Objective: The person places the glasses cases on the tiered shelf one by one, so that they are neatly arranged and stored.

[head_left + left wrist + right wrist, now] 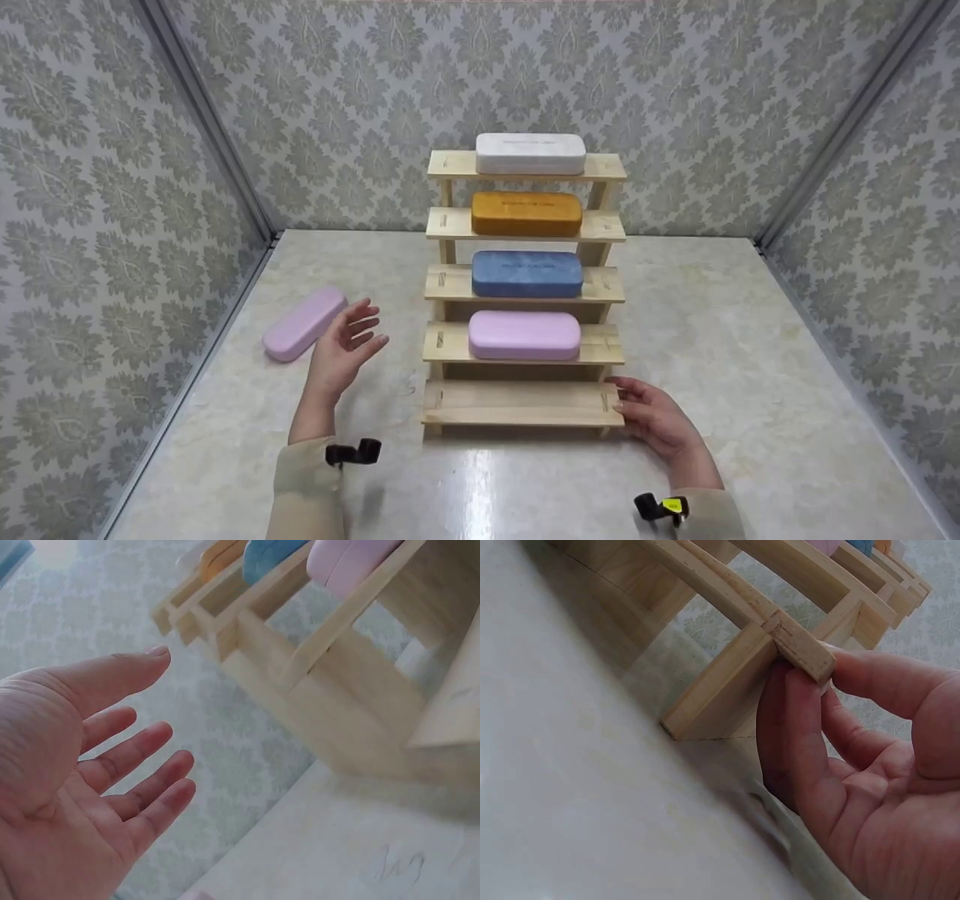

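Observation:
A stepped wooden rack stands on the table. My right hand pinches the right end of its lowest shelf; the right wrist view shows the thumb on top and fingers curled underneath. My left hand hovers left of the rack with fingers spread, holding nothing. Beside it, a pink case lies slantwise on the table, partly behind the hand. Up the rack sit a second pink case, a blue case, an orange case and a white case, one per shelf. The bottom shelf bears none.
The pale marbled table extends on both sides of the rack. Patterned wall panels close in the back and sides, with grey metal strips at the corners.

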Demonstrator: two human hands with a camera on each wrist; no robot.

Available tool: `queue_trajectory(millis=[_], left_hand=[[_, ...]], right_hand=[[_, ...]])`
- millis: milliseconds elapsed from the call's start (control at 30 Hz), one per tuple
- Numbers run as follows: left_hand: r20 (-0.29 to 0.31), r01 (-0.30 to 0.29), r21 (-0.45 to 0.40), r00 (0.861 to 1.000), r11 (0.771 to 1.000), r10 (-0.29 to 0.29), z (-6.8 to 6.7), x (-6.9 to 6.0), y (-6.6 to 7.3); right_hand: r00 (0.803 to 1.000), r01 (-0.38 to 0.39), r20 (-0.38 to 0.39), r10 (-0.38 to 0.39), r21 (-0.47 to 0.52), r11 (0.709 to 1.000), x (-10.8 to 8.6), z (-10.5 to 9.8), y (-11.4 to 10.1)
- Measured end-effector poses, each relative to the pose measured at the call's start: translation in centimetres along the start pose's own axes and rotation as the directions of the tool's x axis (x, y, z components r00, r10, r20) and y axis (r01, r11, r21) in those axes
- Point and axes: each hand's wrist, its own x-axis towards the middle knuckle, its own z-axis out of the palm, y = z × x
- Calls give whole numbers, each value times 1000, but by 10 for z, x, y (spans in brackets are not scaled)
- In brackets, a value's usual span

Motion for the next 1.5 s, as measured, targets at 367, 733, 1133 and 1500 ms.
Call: queue_trajectory(millis=[367,733,1133,1500], left_hand=[[-199,95,-1,976,995,-93,-41,4,-18],[-390,175,55,910,983,-140,-75,14,-39],[-429,330,142,870,933,-242,-97,21,-69],[-305,364,140,900,921,-310,-101,17,-79]], right_hand=[[1000,4,8,-4,6,1000,-1,0,1],[1000,2,3,-2,18,1000,-1,-1,4],[1000,-9,-8,9,16,1000,0,-1,2],[1000,-3,-2,3,-1,1000,1,-2,3]])
